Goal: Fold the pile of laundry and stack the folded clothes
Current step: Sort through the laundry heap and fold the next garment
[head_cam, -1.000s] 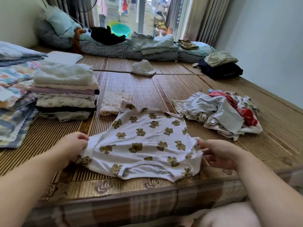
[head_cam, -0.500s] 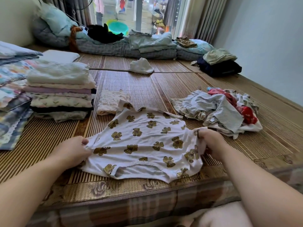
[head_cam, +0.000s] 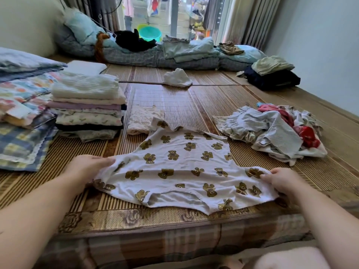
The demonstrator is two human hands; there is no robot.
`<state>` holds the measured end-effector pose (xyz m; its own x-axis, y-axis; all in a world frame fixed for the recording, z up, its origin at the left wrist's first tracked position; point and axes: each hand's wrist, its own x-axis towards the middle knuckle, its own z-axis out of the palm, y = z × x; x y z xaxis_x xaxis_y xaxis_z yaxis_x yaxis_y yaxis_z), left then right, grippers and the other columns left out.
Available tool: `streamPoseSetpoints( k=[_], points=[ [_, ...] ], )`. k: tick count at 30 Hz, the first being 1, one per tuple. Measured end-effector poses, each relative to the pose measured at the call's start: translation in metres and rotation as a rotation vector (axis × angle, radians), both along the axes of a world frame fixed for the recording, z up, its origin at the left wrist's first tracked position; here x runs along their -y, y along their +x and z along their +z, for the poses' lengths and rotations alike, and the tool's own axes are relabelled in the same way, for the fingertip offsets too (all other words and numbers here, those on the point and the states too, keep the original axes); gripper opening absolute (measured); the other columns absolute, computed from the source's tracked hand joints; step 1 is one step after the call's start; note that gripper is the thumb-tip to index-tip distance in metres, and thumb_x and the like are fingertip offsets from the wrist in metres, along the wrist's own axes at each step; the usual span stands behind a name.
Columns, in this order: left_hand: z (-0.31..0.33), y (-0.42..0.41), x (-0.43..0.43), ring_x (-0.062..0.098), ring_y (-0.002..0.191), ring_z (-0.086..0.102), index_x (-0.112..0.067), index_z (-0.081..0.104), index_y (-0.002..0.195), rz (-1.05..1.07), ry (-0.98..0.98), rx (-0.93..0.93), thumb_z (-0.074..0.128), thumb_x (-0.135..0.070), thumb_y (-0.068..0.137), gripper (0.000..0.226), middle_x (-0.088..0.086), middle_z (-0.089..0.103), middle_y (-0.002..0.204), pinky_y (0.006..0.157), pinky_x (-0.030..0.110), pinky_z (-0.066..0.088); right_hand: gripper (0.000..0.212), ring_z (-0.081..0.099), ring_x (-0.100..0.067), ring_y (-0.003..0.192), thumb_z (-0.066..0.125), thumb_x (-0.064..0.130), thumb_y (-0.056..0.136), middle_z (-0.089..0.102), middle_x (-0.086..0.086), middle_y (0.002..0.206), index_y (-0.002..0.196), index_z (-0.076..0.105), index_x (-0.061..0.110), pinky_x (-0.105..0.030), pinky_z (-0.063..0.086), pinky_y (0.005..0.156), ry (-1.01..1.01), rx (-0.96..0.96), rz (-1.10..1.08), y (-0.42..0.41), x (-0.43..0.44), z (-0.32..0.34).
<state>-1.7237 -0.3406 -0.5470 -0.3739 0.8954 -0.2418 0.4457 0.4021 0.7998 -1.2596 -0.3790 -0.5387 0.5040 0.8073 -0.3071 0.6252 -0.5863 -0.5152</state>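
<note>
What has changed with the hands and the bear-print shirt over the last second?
The right hand took hold of the right side of the bear-print shirt and pulled it outward to the right, so the shirt now lies wider and flatter. The left hand kept its grip on the left side, about where it was. The folded stack and the unfolded pile stayed as they were.
</note>
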Motion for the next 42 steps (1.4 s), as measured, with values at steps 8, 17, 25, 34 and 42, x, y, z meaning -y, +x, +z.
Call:
streamPoseSetpoints(
  k=[8,17,25,34,42],
  points=[
    [-0.013,-0.012,-0.004,0.018,0.071,0.052,-0.02,0.056,0.081,-0.068,-0.01,-0.665,0.043,-0.024,0.09,0.016,0.001,0.059,0.083,0.06,0.031,0.039,0.016,0.058,-0.03,0.074,0.06,0.017,0.093,0.064,-0.017,0.084,0.087,0.065,0.003,-0.035,0.041,0.059,0.117,-0.102,-0.036,-0.01,0.002,0.006],
    [-0.002,-0.011,-0.022,0.017,0.075,0.05,-0.009,0.054,0.1,0.174,0.084,0.2,0.038,-0.01,0.1,0.015,0.005,0.054,0.09,0.063,0.023,0.045,0.016,0.058,-0.029,0.073,0.061,0.013,0.092,0.066,-0.017,0.084,0.084,0.068,0.001,-0.035,0.039,0.058,0.092,-0.154,-0.042,-0.014,0.005,0.01],
    [0.032,0.025,-0.014,0.022,0.071,0.061,-0.019,0.064,0.11,-0.197,0.122,0.416,0.055,-0.004,0.093,0.024,0.013,0.065,0.108,0.064,0.038,0.057,0.015,0.061,-0.027,0.064,0.053,0.008,0.095,0.07,-0.021,0.091,0.102,0.067,0.008,-0.036,0.049,0.054,0.197,-0.478,-0.093,-0.031,0.001,0.022],
    [0.029,0.088,0.009,0.005,0.061,0.06,-0.033,0.055,0.126,-0.767,0.039,-0.311,0.062,-0.034,0.091,0.036,-0.008,0.064,0.109,0.054,0.023,0.054,0.019,0.063,-0.012,0.062,0.06,0.029,0.093,0.068,0.0,0.089,0.109,0.066,0.021,-0.021,0.045,0.051,0.072,-0.082,0.484,-0.094,-0.008,0.033],
    [-0.001,0.04,0.027,-0.007,0.141,-0.004,-0.056,0.02,0.14,-1.21,-0.024,-0.61,0.045,-0.081,0.053,0.094,-0.032,0.004,0.151,0.113,0.025,-0.003,0.067,0.007,0.012,0.137,0.055,0.074,0.062,0.01,0.042,0.146,0.123,0.026,0.072,-0.025,0.015,0.116,-0.053,0.245,1.031,-0.063,0.032,-0.004]
  ],
)
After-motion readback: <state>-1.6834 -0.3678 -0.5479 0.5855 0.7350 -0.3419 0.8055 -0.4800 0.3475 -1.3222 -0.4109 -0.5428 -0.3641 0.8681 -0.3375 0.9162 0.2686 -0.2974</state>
